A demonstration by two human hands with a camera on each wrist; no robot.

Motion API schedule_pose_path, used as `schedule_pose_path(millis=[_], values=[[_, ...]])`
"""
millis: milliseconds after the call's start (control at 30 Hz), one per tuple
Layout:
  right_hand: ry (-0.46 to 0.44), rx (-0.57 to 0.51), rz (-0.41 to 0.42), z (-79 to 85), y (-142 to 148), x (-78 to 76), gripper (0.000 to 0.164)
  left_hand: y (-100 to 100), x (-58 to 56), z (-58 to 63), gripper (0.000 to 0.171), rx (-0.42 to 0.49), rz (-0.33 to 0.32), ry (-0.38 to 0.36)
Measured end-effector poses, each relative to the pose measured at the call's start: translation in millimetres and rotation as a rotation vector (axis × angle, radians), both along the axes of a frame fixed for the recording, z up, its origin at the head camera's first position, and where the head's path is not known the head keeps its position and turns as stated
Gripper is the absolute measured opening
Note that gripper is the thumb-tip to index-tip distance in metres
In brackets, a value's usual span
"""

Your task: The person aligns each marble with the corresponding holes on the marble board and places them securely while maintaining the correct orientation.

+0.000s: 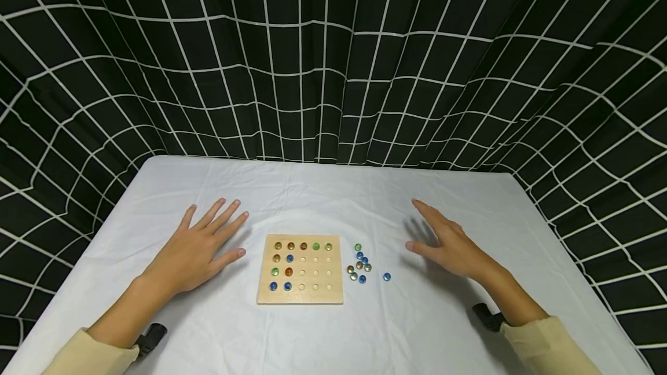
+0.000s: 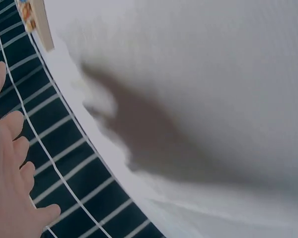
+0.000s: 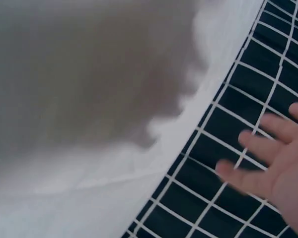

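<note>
A light wooden board (image 1: 333,297) with rows of round hollows lies on the table in the head view. Glass beads in amber, green, blue and orange-red fill its top row and two left columns; the other hollows are bare. Right of it several loose glass beads (image 1: 362,279) lie in a loose group, and one blue bead (image 1: 387,276) sits apart. My left hand (image 1: 195,253) is left of the board, fingers spread, holding nothing. Right of the loose beads my right hand (image 1: 450,245) is held above the cloth, fingers extended and holding nothing.
A white cloth (image 1: 302,340) covers the table and shows shadows below both hands. Black curtains with a white grid (image 1: 307,62) stand along the back and both sides. A dark strap device (image 1: 151,337) is on the left wrist, another (image 1: 488,317) on the right.
</note>
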State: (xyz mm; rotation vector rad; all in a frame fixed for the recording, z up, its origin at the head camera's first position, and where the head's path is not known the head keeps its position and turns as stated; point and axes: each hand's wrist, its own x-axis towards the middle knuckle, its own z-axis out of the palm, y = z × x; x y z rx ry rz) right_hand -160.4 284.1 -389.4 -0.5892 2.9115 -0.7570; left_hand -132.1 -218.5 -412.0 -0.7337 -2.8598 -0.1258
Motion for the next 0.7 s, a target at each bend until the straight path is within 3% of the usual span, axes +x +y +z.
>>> schedule_pose_path(millis=[233,700], values=[[-0.026,-0.151,0.125,-6.1,-3.3,4.8,0.092,15.6,4.5,-6.7,0.071,-0.02,-0.077,-0.066],[-0.1,-0.256,0.209,-21.4,-13.6,12.4,0.075,30.9,9.8,-20.3,0.076,0.013,-0.148,-0.148]])
